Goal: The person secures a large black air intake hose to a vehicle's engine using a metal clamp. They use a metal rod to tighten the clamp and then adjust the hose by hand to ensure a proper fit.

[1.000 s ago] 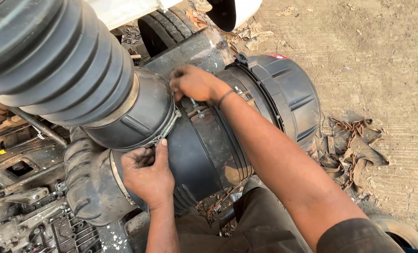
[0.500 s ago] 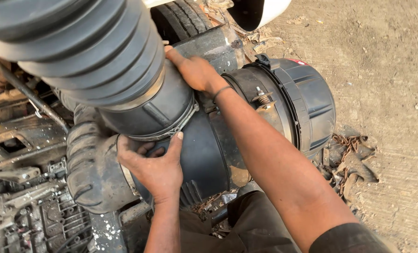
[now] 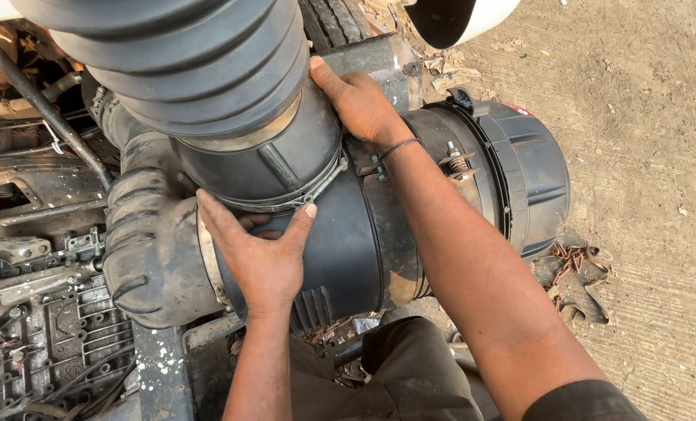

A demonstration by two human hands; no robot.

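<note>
Hose seated on the air filter housing point(image 3: 473, 187), clamp not tightened yet

Left hand point(image 3: 266, 253) open flat by the metal clamp point(image 3: 317, 187), right hand point(image 3: 363, 101) pressing open against the ribbed hose point(image 3: 200, 78).

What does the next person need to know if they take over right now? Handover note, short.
Left hand: open, palm flat on the black cylindrical air-filter housing, fingers spread just below the metal band clamp.
Right hand: open, pressed on the far side of the big black ribbed rubber hose, where its cuff meets the housing.
Things: hose cuff sits on the housing's neck, clamp ringing its lower edge. Grey corrugated side hose joins the housing at left; black end cover is on.
Done: hose seated, clamp in place.
Left: cannot tell whether the clamp is tight; no tool in view.
</note>
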